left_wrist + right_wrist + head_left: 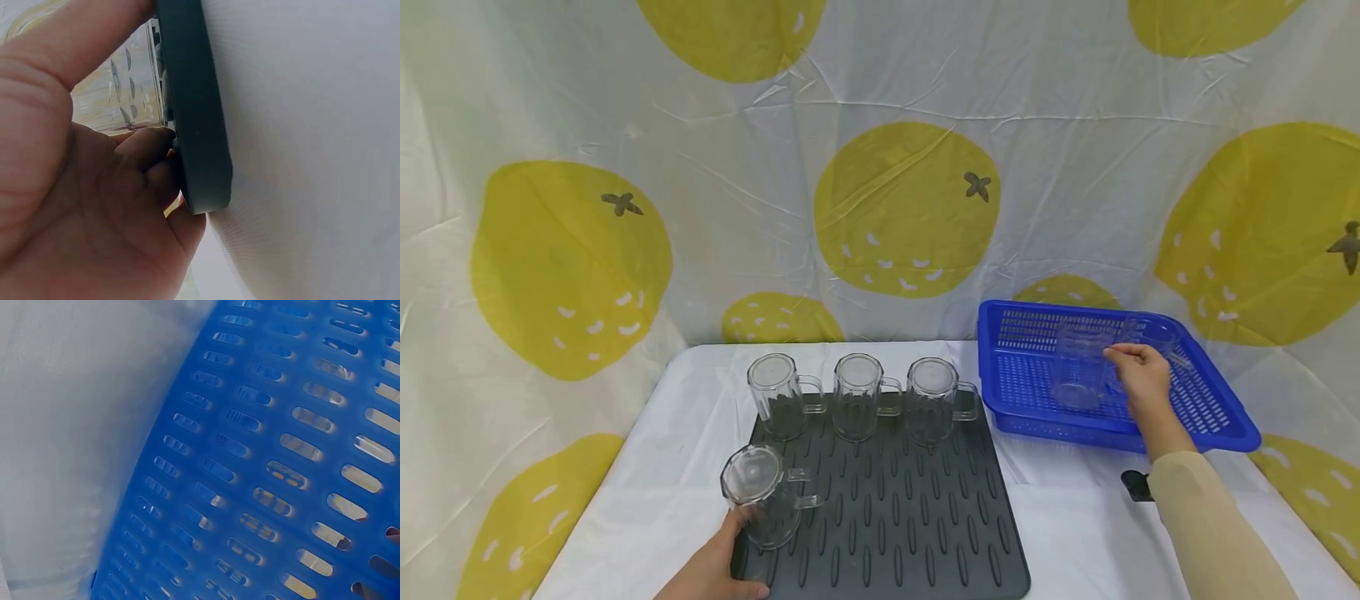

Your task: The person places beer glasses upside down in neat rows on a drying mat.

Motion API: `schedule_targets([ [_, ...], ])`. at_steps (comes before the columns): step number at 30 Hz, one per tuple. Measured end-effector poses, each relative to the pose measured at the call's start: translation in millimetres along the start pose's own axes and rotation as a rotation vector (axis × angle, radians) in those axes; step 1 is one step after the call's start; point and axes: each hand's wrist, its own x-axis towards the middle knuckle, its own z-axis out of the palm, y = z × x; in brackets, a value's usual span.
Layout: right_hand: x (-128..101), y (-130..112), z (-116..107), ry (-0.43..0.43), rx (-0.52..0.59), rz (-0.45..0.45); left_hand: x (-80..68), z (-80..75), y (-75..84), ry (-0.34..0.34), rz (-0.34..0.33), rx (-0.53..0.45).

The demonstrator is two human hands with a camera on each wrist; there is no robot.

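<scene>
The left hand curls round an upturned glass mug at the near-left corner of the dark mat, where three more stand. The right hand grips a mug in the blue basket; another seems to wait there

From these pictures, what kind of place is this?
Probably a staged dish-drying table, not a real kitchen: glass mugs stand on a dark drying mat, beside a blue basket, before a hung lemon-print cloth.

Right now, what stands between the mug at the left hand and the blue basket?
In the head view, only bare dark mat lies between the mug at the left hand and the basket; three more mugs stand farther back.
</scene>
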Motion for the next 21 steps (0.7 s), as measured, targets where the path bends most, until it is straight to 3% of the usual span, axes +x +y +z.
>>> schedule_targets([
  [4,0,0,-4,0.012,0.155,0.01,1.4,0.8,-0.2,-0.005,0.009,-0.001],
  [16,-5,-9,0,-0.015,0.334,-0.024,0.1,1.6,-6.9,-0.028,0.058,0.002],
  [21,-8,-20,5,-0.038,0.438,-0.064,0.6,0.2,-5.4,-0.023,0.042,-0.007],
])
